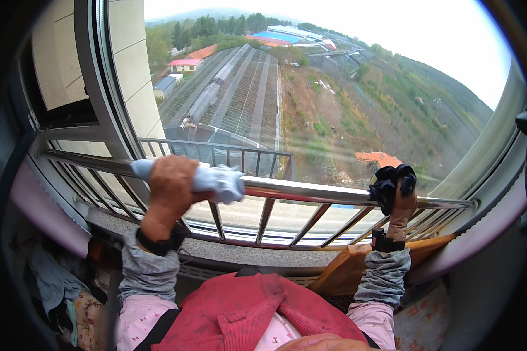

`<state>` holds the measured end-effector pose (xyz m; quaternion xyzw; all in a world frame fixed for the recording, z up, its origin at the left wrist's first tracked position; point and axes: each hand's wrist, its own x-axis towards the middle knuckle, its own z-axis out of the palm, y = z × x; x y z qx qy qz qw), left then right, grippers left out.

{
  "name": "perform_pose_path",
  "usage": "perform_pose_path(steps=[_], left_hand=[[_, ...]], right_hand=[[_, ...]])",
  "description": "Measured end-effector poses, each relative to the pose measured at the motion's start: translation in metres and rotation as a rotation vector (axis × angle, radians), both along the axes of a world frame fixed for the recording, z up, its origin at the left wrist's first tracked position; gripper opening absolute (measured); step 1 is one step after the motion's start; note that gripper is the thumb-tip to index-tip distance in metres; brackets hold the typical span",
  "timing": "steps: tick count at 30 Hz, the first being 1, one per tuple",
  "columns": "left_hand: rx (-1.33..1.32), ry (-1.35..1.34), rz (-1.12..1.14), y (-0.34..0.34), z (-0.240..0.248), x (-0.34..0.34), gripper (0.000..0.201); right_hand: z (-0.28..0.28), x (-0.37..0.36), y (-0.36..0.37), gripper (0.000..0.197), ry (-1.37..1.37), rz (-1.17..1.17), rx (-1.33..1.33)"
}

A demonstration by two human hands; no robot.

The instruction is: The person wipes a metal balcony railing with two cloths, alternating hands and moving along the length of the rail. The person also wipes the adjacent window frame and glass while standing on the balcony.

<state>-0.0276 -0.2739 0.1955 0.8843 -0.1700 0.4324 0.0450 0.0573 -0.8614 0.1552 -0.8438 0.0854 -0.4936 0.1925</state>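
Observation:
A shiny metal handrail (310, 191) runs across in front of the window. On its left part, my left hand (171, 182) is closed around a pale blue cloth (221, 181), which is wrapped over the bar and sticks out on both sides of the fist. Farther right, my right hand (405, 202) grips a dark navy, crumpled cloth (386, 186) against the same rail. That bunched cloth hides most of the right fingers. Both arms reach forward, with a dark band at each wrist.
Upright metal bars (265, 219) stand below the rail, above a speckled stone sill (263, 256). A wooden board (345, 269) leans at the right. Pinkish curtains (47, 202) hang at the sides. Clothes (58, 281) lie low at the left. A window frame (102, 88) rises on the left.

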Motion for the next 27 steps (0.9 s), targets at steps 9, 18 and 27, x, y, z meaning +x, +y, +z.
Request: perform_pose_path(steps=[9, 18, 27], left_hand=[[0.02, 0.117, -0.413, -0.169, 0.023, 0.026, 0.051], [0.014, 0.299, -0.551, -0.171, 0.029, 0.023, 0.097], [-0.34, 0.505, -0.725, -0.158, 0.042, 0.024, 0.087]], right_hand=[[-0.005, 0.004, -0.008, 0.043, -0.007, -0.016, -0.127], [0.057, -0.041, 0.05, 0.023, -0.34, 0.704, 0.533], [0.089, -0.094, 0.228, 0.037, -0.042, 0.851, 0.013]])
